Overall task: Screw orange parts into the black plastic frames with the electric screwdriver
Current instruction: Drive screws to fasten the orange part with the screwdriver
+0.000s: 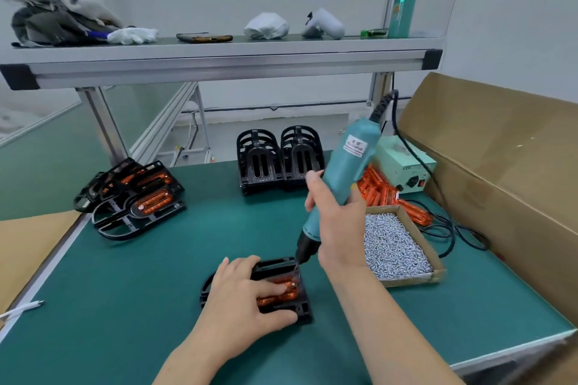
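Note:
A black plastic frame (301, 306) lies on the green mat near the front, with an orange part (289, 289) seated in it. My left hand (247, 294) lies over the frame, fingers pressing on the orange part. My right hand (334, 222) grips the teal electric screwdriver (347, 166), tilted, its bit tip touching the frame's upper right corner. Most of the frame is hidden under my left hand.
A cardboard tray of silver screws (394, 247) sits right of the frame, loose orange parts (378, 187) behind it. Empty black frames (278, 159) stand at the back; frames with orange parts (134, 197) lie at left. A power box (403, 162) and a large carton (500, 181) are at right.

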`<state>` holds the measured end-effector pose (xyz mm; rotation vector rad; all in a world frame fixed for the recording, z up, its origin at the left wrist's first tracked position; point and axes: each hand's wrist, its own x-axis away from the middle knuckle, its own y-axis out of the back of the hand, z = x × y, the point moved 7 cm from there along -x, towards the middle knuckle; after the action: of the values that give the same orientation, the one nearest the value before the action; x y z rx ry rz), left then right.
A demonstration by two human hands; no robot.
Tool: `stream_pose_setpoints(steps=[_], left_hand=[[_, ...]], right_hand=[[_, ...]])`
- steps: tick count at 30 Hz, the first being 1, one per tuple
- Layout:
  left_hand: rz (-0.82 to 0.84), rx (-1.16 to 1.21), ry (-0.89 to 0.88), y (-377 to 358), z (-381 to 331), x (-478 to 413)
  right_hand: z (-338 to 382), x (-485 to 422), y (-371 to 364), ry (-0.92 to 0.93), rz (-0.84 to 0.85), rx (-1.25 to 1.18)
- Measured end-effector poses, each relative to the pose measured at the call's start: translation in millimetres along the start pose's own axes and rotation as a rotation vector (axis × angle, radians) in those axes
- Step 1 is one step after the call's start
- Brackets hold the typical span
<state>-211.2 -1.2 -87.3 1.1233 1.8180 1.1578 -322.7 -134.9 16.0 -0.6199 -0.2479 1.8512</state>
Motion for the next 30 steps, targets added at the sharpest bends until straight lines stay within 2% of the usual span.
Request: stream_pose_setpoints(steps=[5, 10, 17, 20, 27, 30], left_hand=[[0.006, -0.012, 0.008, 0, -1, 1], [-0.013, -0.007, 0.026, 2, -2, 2], [0.04, -0.035, 0.124, -3, -4, 0], [0.043, 0.011, 0.12, -3, -10, 1], [-0.22, 0.184, -0.095, 28, -59, -33], [-0.243, 0.166, -0.203, 31, -85, -64]], right_hand=[[-30, -20, 60, -0.291, -0.327, -0.264], [-44, -26, 100, -0.299, -0.458, -0.237], [-60, -24, 122, -0.271, -0.523, 0.0], [-67, -21, 124, -0.283, -0.527, 0.029], [-70, -23, 126, -0.3, -0.52, 0.042], [-71, -23, 126, -0.294, -0.515, 0.02]])
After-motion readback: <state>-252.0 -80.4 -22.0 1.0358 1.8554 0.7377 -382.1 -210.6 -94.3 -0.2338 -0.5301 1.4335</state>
